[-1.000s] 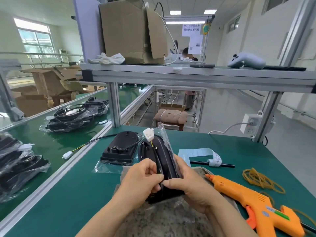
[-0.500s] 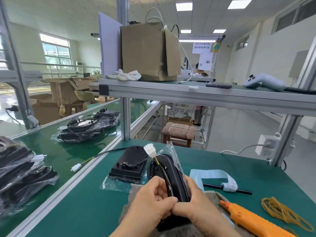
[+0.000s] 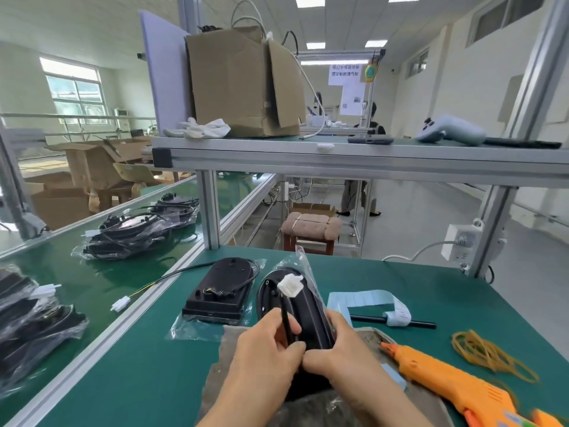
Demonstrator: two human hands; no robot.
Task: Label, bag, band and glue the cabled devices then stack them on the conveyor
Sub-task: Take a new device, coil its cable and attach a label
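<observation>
Just below the frame's centre, the bagged device (image 3: 303, 306) is held tilted over the tabletop (image 3: 154, 365). The left hand (image 3: 264, 359) pinches its black cable (image 3: 284, 318) and the right hand (image 3: 348, 355) grips its body. A second device (image 3: 220, 291) lies just up-left, and a glue gun (image 3: 446, 380) lies at lower right.

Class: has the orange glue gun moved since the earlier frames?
No. The glue gun lies where it was: nozzle just below the black rod, rubber bands to its right.
</observation>
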